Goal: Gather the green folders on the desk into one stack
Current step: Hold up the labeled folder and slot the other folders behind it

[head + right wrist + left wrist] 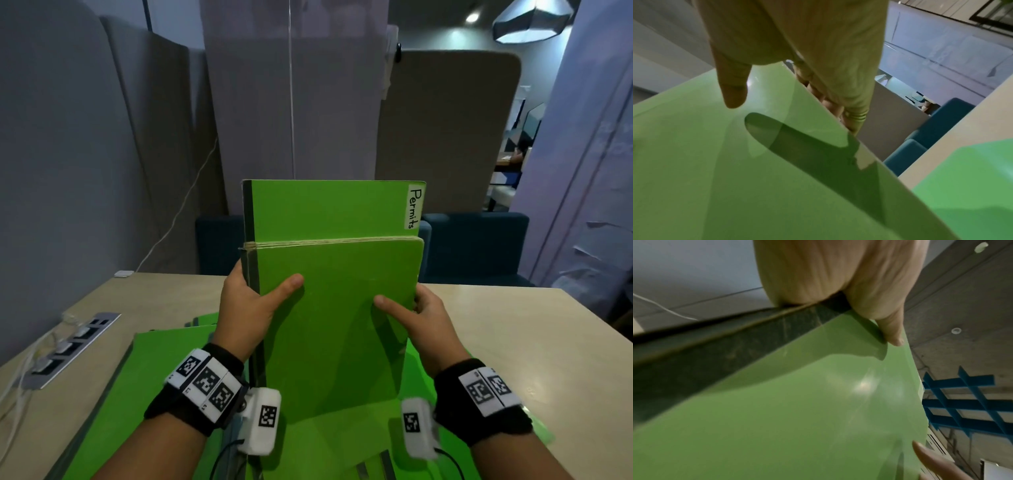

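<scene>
I hold a bundle of green folders (335, 308) upright above the desk, several thick, their lower edges down among other folders. The rear folder (329, 209) stands taller and bears a white label reading "Permits" (413, 207). My left hand (253, 305) grips the bundle's dark spine edge, thumb across the front cover (797, 402). My right hand (416, 318) grips the opposite edge, thumb on the front (735, 162), fingers (830, 100) curled behind. More green folders (164, 370) lie flat on the desk below, at left and right (421, 377).
The beige desk (513, 342) has a power strip with plugged cables (68, 346) at the left edge. Grey partition panels (102, 137) stand behind it, and blue seats (476, 243) lie beyond the far edge. A small white object (124, 273) sits at the far left corner.
</scene>
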`<state>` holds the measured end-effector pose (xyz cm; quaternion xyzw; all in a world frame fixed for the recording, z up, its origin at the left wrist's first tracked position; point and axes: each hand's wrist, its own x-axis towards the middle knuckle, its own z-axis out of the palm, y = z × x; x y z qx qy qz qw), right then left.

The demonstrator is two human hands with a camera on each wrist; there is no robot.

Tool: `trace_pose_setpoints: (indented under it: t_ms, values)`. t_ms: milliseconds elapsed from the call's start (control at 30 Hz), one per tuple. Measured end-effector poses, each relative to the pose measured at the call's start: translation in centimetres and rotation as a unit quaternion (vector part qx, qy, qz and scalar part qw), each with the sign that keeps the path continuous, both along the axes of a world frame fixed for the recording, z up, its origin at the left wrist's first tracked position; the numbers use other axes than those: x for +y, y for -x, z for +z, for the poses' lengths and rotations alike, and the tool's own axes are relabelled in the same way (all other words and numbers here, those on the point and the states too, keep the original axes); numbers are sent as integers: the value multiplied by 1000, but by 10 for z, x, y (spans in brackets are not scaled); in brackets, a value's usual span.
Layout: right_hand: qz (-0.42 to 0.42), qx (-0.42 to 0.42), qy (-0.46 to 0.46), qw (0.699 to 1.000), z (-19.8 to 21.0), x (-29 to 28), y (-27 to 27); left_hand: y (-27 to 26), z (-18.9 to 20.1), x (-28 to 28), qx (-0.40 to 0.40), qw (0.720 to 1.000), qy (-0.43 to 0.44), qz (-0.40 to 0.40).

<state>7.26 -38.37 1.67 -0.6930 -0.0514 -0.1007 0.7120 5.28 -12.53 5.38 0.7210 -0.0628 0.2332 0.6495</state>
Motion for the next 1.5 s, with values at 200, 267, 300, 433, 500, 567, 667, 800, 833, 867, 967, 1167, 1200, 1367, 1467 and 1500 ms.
trace_pose_setpoints:
  t_ms: [200, 267, 300, 433, 500, 567, 667, 800, 833, 867, 967, 1167, 1200, 1367, 1467, 1500]
  values:
    - [-23, -55, -80, 995, 21, 19, 5, 2, 21, -2, -65, 997, -13, 35]
    - [-29, -93, -70, 993, 30, 24, 9, 0, 32, 6, -86, 995, -6, 46]
    - [-31, -105, -60, 992, 31, 25, 9, -2, 34, 10, -87, 995, 2, 45]
    - [-24, -80, -43, 996, 7, 34, 12, -6, 9, 16, -38, 998, 7, 49]
    - [-26, -69, -37, 997, -5, 36, 15, -2, -8, 13, -5, 999, 16, 46]
    - [-21, -75, -35, 996, -8, 34, 15, -4, -14, 13, -1, 999, 18, 45]
    - [-18, -70, -27, 997, -7, 33, 15, -5, -14, 14, 4, 999, 18, 28]
    - [-35, -80, 16, 996, -7, 32, 13, -5, -15, 14, -5, 1000, 8, 20]
    - [-28, -78, 34, 996, -7, 30, 13, -4, -15, 14, -9, 1000, 6, 22]
    - [-17, -69, 57, 996, -6, 26, 13, -4, -14, 14, -14, 1000, 5, 25]
    - [-8, -32, 203, 979, -17, 5, 13, -3, -11, 15, -36, 998, -3, 44]
    - [-62, 105, 386, 914, -80, -52, 11, -10, 9, 62, -78, 991, -25, 104]
    - [-40, 151, 416, 896, -88, -58, 10, -11, 9, 70, -75, 991, -26, 112]
    - [17, 227, 506, 832, -95, -57, 2, -11, -13, 90, -33, 991, 4, 131]
    - [28, 229, 571, 788, -95, -51, -7, -11, -14, 90, -24, 992, 12, 127]
    - [24, 226, 589, 776, -97, -52, -9, -11, -15, 90, -26, 992, 8, 121]
